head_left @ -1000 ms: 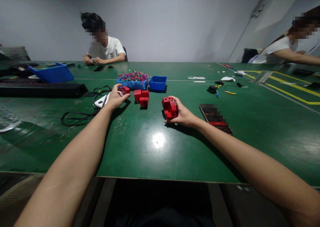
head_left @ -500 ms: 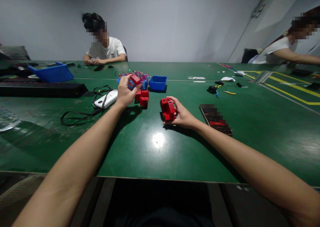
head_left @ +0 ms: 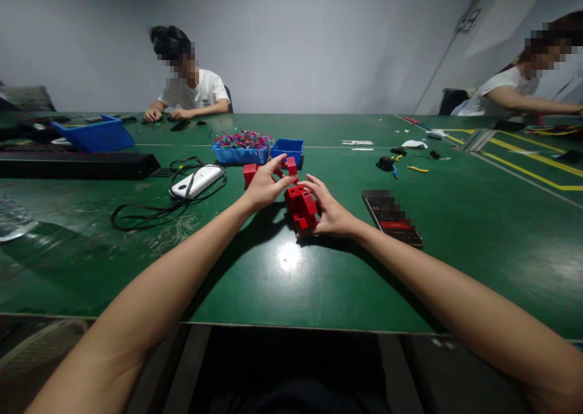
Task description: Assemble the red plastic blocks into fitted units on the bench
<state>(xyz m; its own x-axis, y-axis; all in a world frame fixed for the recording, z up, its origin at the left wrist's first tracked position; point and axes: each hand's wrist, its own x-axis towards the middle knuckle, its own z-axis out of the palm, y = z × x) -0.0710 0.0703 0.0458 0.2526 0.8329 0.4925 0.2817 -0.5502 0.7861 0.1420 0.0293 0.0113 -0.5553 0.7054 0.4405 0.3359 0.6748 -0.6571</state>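
My left hand [head_left: 268, 183] pinches a small red block [head_left: 291, 166] between thumb and fingers. It holds this just above and behind a larger red piece [head_left: 301, 206], which is made up of blocky parts with holes in its top. My right hand [head_left: 331, 210] grips that larger piece from the right side, close over the table. Whether the two red pieces touch, I cannot tell. Behind my left hand, another red block [head_left: 249, 172] sits on the green table [head_left: 246, 280], partly hidden by the fingers.
At the back stand a blue bin of coloured wires [head_left: 241, 154] and a second blue bin [head_left: 291, 149]. A white device with a black cable [head_left: 198, 181] lies left, a phone [head_left: 392, 218] right. Pliers [head_left: 418, 169] lie beyond. Two people [head_left: 195, 92] sit across the table.
My left hand has moved right with the small red block, from above the other red blocks to the larger piece. My right hand has stayed nearly in place, tilting the larger piece slightly.
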